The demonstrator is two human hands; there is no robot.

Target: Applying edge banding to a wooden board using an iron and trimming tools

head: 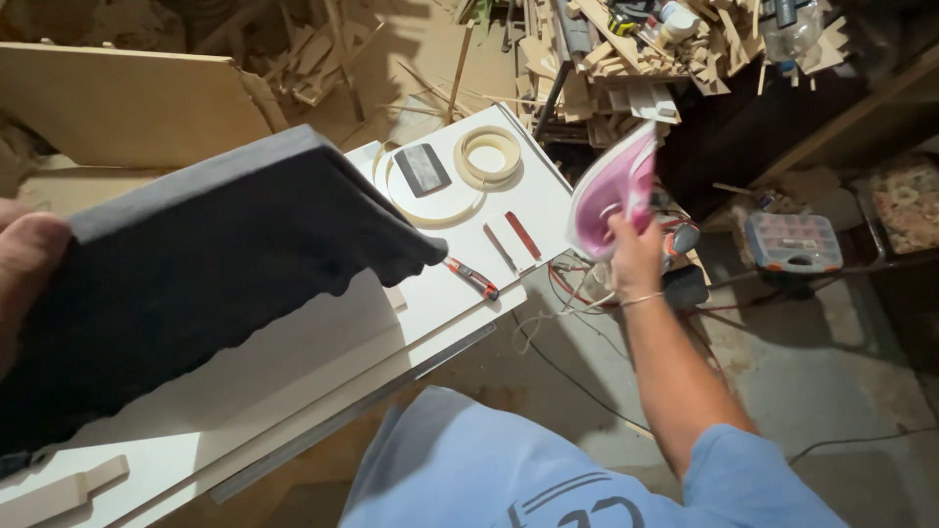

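Closest to me, the left hand (24, 269) sits at the frame's left edge with its grip closed on a dark cloth (196, 284); the thumb lies on top, the other fingers are hidden under the fabric. The cloth has a grey band along its upper edge and hangs over the white worktop (323, 352), its wavy lower hem lifted clear of the board. At the worktop's near left corner lies a pale wooden piece (68, 489).

Out to the right, the right hand (634, 256) is off the worktop's edge, above the floor, grip wrapped tight round the handle of a pink iron (616, 191). The iron is tilted up, nose high, soleplate facing left toward the worktop. A thin bracelet (641, 299) circles that wrist.

Further along the worktop lie a red-handled knife (471, 278), two small blades (513, 241), a dark scraper (423, 168) and coils of pale edging tape (487, 154). On the floor to the right sits a clear parts box (792, 242). Behind everything, wood offcuts (626, 68) are heaped up.
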